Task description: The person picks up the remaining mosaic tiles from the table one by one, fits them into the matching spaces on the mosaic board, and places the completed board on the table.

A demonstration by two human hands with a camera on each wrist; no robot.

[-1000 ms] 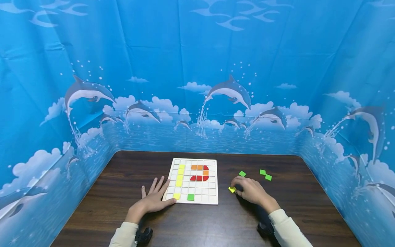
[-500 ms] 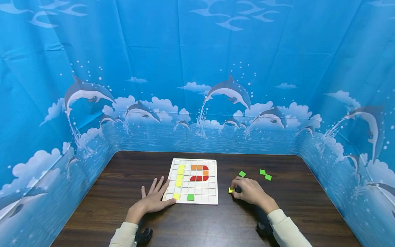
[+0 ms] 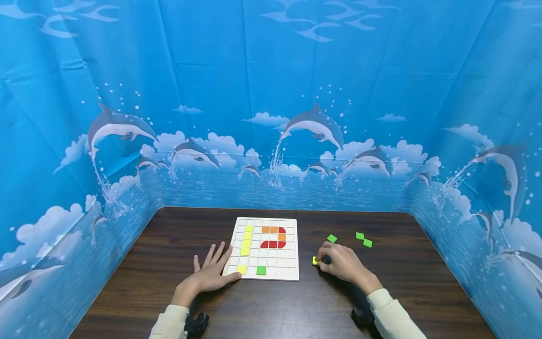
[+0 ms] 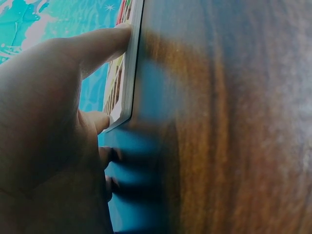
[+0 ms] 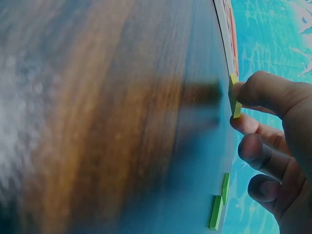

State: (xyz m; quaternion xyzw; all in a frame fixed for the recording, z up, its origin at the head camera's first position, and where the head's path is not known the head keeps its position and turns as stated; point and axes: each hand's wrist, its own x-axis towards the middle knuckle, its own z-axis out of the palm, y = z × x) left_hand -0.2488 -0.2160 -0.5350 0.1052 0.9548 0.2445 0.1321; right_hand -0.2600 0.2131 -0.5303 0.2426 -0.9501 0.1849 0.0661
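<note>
A white grid board (image 3: 271, 261) lies on the table, bearing a column of yellow tiles (image 3: 247, 240), a figure of orange and red tiles (image 3: 273, 244), one yellow tile in the front left corner and one green tile (image 3: 261, 270). My left hand (image 3: 209, 275) has its fingers spread at the board's left side, its thumb over the front left corner. Right of the board, my right hand (image 3: 345, 263) pinches a loose yellow square tile (image 3: 314, 260) at table level. In the right wrist view, thumb and a fingertip meet that yellow tile (image 5: 234, 97), while the other fingers stay curled behind.
Beyond my right hand lie several loose green tiles: one green tile (image 3: 332, 238) alone, and a pair of green tiles (image 3: 367, 243) touching at their corners. The dark wooden table (image 3: 271, 310) ends at a blue dolphin-print curtain (image 3: 271, 188) behind and at both sides.
The yellow tile in my right fingers has turned from a diamond slant to nearly square with the board and shifted slightly left. My left hand and the board have stayed put.
</note>
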